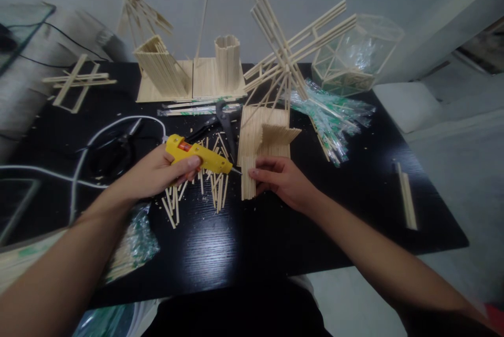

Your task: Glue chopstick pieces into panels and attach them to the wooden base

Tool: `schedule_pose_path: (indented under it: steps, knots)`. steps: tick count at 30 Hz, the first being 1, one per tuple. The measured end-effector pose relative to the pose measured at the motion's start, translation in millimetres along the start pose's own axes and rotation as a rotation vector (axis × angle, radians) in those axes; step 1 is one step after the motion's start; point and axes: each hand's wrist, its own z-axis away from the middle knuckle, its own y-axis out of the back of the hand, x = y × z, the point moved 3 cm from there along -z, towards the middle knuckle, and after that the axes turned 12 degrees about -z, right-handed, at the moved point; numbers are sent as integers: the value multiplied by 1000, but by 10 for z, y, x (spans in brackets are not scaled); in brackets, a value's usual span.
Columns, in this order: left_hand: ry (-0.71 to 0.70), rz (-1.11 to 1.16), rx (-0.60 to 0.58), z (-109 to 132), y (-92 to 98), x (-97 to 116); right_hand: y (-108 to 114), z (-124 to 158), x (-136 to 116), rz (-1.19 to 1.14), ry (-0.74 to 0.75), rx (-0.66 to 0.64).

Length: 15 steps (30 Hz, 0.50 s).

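My left hand (159,170) is wrapped round a yellow glue gun (200,157), its dark nozzle pointing right. The nozzle tip is close to the left edge of a wooden stick panel (248,182); whether they touch I cannot tell. On the panel's right edge, my right hand (281,179) has its thumb and fingers closed together, partly hiding what they pinch. Behind the hand, a short wall of sticks (277,137) stands up from the panel. Cut stick pieces (216,187) lie scattered below the glue gun.
Dark pliers (224,122) lie behind the glue gun, whose white cord (118,122) loops left. Stick-built models (228,66) stand at the back, with a crossed stick frame (283,59) to their right. Plastic-wrapped stick packs (331,114) lie at right, near a clear polyhedral frame (358,56).
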Motion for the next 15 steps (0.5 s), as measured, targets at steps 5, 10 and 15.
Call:
schedule_pose_path:
  steps: [5,10,15]
  knots:
    - [18,32,24,-9,0,-16,-6,8,0,6,-5,-1]
    - [17,43,81,-16,18,-90,-19,13,-4,9,-11,-19]
    - [20,52,231,-53,51,-126,-29,26,11,25,-28,-58]
